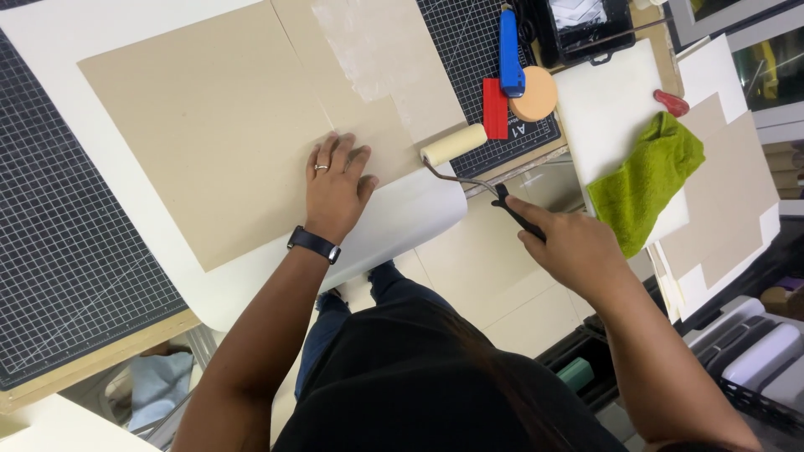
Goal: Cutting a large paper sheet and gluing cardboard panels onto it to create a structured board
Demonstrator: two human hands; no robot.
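The left hand (337,186) lay flat and open, palm down with fingers spread, pressing on the grey-brown board (209,125); a ring showed on one finger and a black wristband (314,243) circled the wrist. The right hand (574,247) was closed around the black handle of the roller (454,145). The roller's pale cylinder rested at the right edge of the board, its long axis tilted slightly, running from lower left to upper right, while the bent wire arm and handle ran back down and right into the fist.

The board lay on a large white sheet (402,222), whose near edge curled over the table edge. Both sat on a black gridded cutting mat (59,251). A whitish smeared patch (377,46) marked the board's upper right part.

Beyond the roller lay a red scraper (495,109), a round orange sponge (536,94) and a blue-handled tool (510,50) pointing away from the person. A black tray (586,25) stood near the top edge; its contents could not be made out. A green cloth (649,180) lay crumpled to the right on white and grey boards.
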